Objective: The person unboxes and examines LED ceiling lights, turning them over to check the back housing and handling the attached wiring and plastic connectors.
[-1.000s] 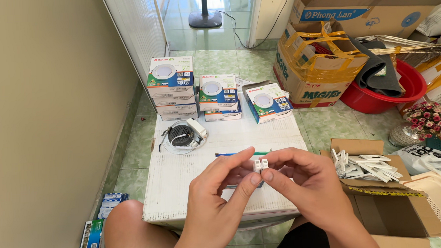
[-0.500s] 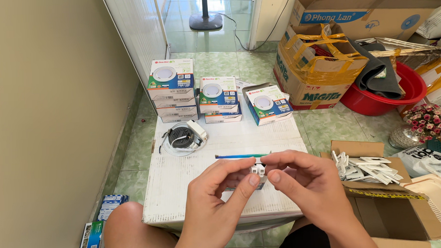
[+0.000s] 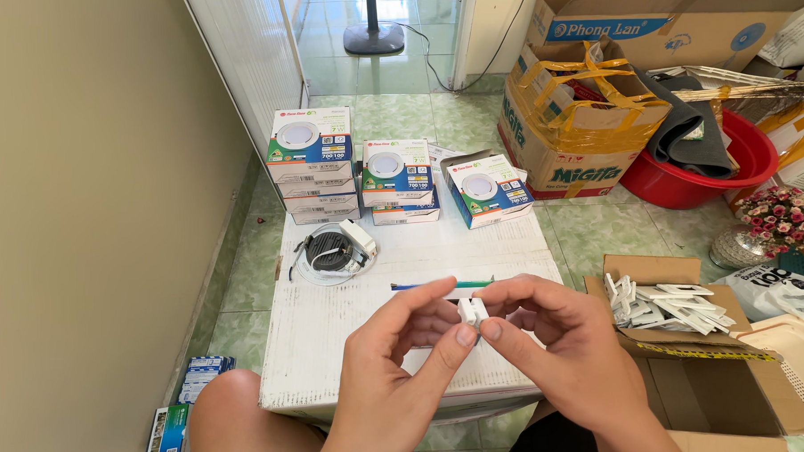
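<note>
Nearest the camera, the left hand (image 3: 398, 378) and the right hand (image 3: 558, 350) meet over the near edge of a low white table (image 3: 335, 344), each pinching one of two small white plastic parts (image 3: 472, 311) held side by side between them. The left thumb and forefinger close on the left piece, the right thumb and forefinger on the right piece, fingers (image 3: 464, 333) curled tight around them with the remaining fingers loosely bent; the two pieces touch or nearly touch, and which I cannot tell. A bare knee (image 3: 239, 419) shows below the table's left corner, and flat blue packets (image 3: 181, 412) lie on the floor beside it. Just behind the hands a thin green-and-blue stick (image 3: 440, 284) lies across the table. To the right, on the floor, an open cardboard box (image 3: 674, 368) holds a jumble of white plastic plates (image 3: 663, 301), with a white perforated tray (image 3: 799, 364) beside it. Further back on the table's left lies a round light fitting (image 3: 332, 251) with coiled wire. Along the far edge stand boxed downlights (image 3: 391, 177): a stack at left, a lower stack in the middle, one box tilted at right. Beyond, a taped yellow carton (image 3: 568, 122) sits beside a red tub (image 3: 729, 165) holding dark cloth.
</note>
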